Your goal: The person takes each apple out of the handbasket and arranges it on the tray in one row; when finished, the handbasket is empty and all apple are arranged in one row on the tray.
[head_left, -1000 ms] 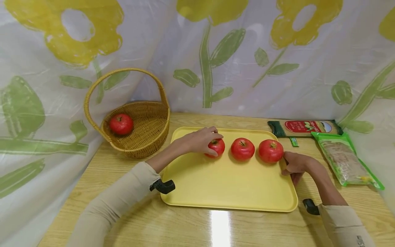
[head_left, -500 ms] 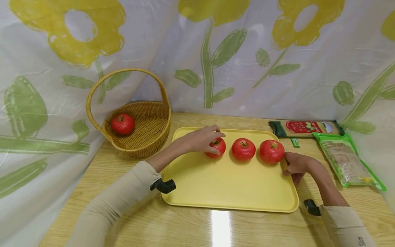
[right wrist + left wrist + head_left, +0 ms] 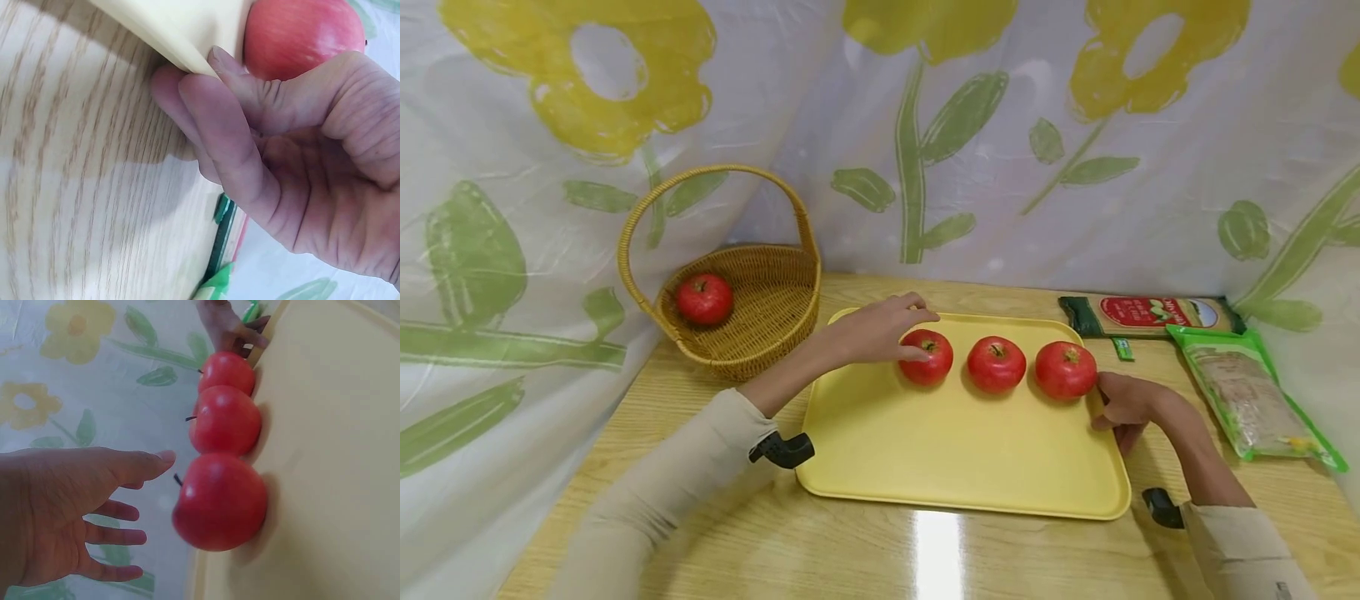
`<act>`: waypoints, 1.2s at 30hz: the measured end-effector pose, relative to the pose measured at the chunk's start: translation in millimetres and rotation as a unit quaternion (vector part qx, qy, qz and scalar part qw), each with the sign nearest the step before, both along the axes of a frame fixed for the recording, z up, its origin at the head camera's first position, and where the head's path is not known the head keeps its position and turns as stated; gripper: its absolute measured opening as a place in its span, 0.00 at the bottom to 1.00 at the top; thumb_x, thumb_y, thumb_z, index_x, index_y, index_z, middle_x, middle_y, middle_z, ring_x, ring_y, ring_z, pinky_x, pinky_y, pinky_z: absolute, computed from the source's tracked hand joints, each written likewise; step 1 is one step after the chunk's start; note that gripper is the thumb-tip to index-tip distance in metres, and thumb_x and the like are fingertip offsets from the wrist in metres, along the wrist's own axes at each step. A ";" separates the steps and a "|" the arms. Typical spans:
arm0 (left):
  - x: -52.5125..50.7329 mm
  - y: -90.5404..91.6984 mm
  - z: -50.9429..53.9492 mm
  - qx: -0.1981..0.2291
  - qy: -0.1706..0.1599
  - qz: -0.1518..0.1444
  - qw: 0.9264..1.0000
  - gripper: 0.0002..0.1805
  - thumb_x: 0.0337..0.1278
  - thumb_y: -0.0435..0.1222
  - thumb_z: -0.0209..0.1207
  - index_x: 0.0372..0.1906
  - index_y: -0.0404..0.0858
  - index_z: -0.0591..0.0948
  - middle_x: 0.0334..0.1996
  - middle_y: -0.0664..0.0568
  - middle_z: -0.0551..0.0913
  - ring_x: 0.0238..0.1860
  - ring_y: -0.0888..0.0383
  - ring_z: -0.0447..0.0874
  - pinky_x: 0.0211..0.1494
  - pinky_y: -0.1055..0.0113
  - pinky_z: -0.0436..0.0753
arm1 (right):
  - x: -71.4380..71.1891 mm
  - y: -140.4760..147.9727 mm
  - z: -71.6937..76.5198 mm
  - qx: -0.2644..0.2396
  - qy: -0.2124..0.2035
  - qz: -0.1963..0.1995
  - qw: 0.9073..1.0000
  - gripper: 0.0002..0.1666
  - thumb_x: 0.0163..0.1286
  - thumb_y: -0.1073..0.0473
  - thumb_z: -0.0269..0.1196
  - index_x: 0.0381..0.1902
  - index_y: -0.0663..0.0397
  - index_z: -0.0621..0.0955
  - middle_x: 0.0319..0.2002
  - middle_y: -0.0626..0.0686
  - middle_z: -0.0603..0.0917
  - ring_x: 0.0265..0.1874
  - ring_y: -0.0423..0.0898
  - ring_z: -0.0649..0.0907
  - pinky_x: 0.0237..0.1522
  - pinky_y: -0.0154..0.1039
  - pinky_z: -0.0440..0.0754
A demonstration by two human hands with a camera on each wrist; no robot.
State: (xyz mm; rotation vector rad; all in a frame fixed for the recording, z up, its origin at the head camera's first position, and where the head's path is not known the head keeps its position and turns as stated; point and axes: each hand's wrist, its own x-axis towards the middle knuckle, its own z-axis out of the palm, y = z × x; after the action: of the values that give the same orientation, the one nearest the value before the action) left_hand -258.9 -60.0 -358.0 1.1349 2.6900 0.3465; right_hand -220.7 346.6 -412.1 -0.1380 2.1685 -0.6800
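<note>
Three red apples, the left one (image 3: 927, 357), the middle one (image 3: 996, 364) and the right one (image 3: 1066, 370), sit in a row along the far side of a yellow tray (image 3: 955, 450). My left hand (image 3: 880, 332) hovers beside the left apple, fingers spread and thumb out. In the left wrist view a gap shows between that hand (image 3: 75, 512) and the apple. My right hand (image 3: 1129, 404) pinches the tray's right rim between thumb and fingers, close to the right apple, as the right wrist view also shows.
A wicker basket (image 3: 775, 296) with a tall handle stands at the back left, one apple (image 3: 705, 299) inside. Right of the tray lie a flat brown-and-green package (image 3: 1153, 314), a small green packet (image 3: 1123, 348) and a green-edged clear bag (image 3: 1251, 396). A flower-print curtain (image 3: 820, 108) hangs behind.
My left hand has lifted a little up and left, off the left apple, so more of the apple shows. My right hand keeps hold of the tray rim. The head view has shifted slightly.
</note>
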 end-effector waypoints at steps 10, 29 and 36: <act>-3.0 -27.3 12.3 0.028 0.027 0.037 0.999 0.32 0.69 0.47 0.66 0.72 0.38 0.76 0.66 0.41 0.78 0.61 0.45 0.83 0.67 0.54 0.83 | -2.8 2.3 2.1 0.006 -0.006 0.002 1.000 0.36 0.75 0.67 0.62 0.69 0.77 0.56 0.43 0.64 0.86 0.27 0.51 0.91 0.33 0.47 0.92; -18.0 -137.3 41.2 -0.012 0.056 0.210 0.976 0.32 0.74 0.46 0.61 0.74 0.36 0.72 0.69 0.34 0.73 0.64 0.35 0.79 0.63 0.40 0.81 | -6.7 9.8 -2.8 -0.004 -0.012 0.001 1.000 0.40 0.73 0.66 0.65 0.70 0.79 0.55 0.45 0.66 0.84 0.26 0.54 0.91 0.33 0.48 0.92; -32.7 -170.5 48.6 -0.056 0.060 0.244 0.966 0.32 0.72 0.44 0.63 0.73 0.30 0.72 0.69 0.28 0.73 0.68 0.31 0.75 0.69 0.38 0.76 | -6.5 6.5 -8.2 -0.010 -0.012 -0.003 1.000 0.37 0.73 0.67 0.63 0.68 0.79 0.57 0.42 0.64 0.85 0.25 0.52 0.90 0.32 0.48 0.91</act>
State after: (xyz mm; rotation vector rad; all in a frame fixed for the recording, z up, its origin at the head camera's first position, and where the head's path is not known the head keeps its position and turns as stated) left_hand -291.6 -230.5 -309.4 0.4621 3.0302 0.1958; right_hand -227.2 353.1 -420.3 -0.1326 2.1395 -0.7042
